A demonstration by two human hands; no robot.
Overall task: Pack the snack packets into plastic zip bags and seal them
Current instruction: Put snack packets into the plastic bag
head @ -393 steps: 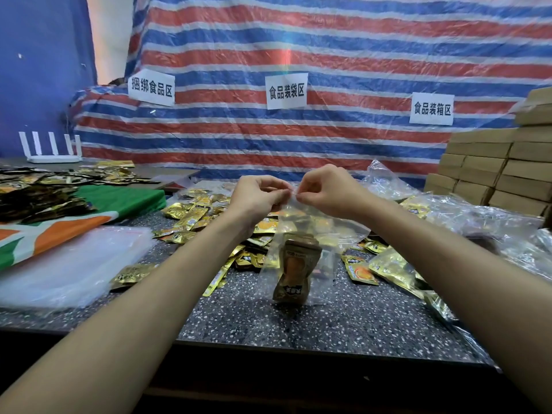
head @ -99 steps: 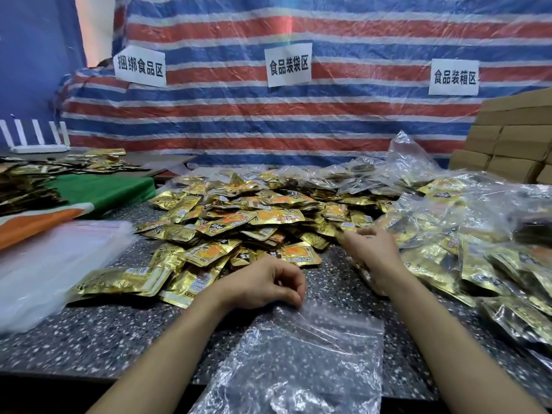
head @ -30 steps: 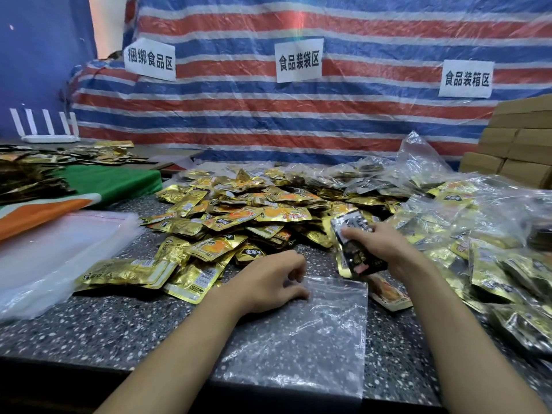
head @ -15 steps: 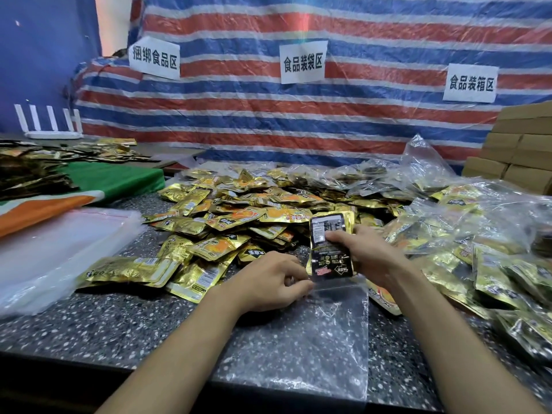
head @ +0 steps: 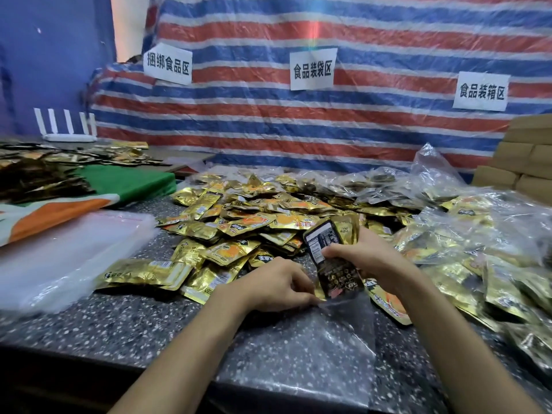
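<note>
A clear plastic zip bag [head: 313, 354] lies flat on the speckled counter [head: 119, 321] in front of me. My left hand [head: 277, 285] pinches the bag's far mouth edge. My right hand [head: 367, 255] grips a small stack of snack packets [head: 331, 261], dark printed backs up, tilted with the lower end at the bag's mouth. Behind the hands spreads a big heap of loose gold snack packets [head: 254, 216].
Filled clear bags of packets [head: 478, 249] pile up on the right. A stack of empty clear bags [head: 59, 255] lies at the left, beside a green and orange cloth [head: 98, 192]. Cardboard boxes [head: 525, 156] stand at the far right. A striped tarp [head: 298, 121] with paper signs hangs behind.
My right hand picked up packets from the heap and brought them down and left to the bag's mouth. My left hand stayed on the bag's edge.
</note>
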